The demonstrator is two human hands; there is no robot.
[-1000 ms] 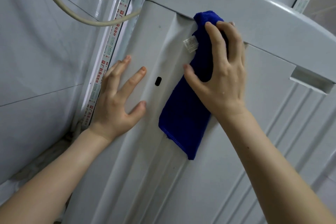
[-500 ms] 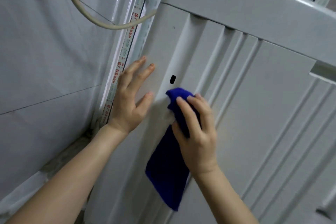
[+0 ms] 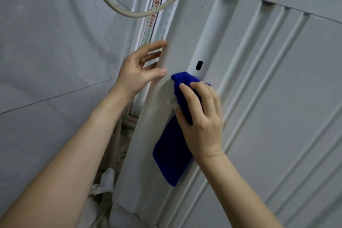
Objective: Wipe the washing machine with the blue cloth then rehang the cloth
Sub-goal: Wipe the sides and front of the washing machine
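Note:
The white washing machine (image 3: 268, 98) fills the right of the view, its side panel ribbed with long grooves and a small dark slot (image 3: 199, 65). My right hand (image 3: 201, 116) presses the blue cloth (image 3: 172, 152) flat against the panel just below that slot; the cloth's lower half hangs free and a white label (image 3: 172, 102) sticks out at its left. My left hand (image 3: 140, 68) rests at the machine's left corner edge, fingers spread and reaching around the corner.
A grey tiled wall (image 3: 55, 61) stands close on the left. A beige hose (image 3: 114, 3) loops across the top. A taped white frame (image 3: 153, 15) runs down the narrow gap behind the machine, with debris (image 3: 105, 183) at its bottom.
My right hand has dragged the cloth down the panel from under the top rim to just below the slot. My left hand has shifted from flat on the panel to the corner edge.

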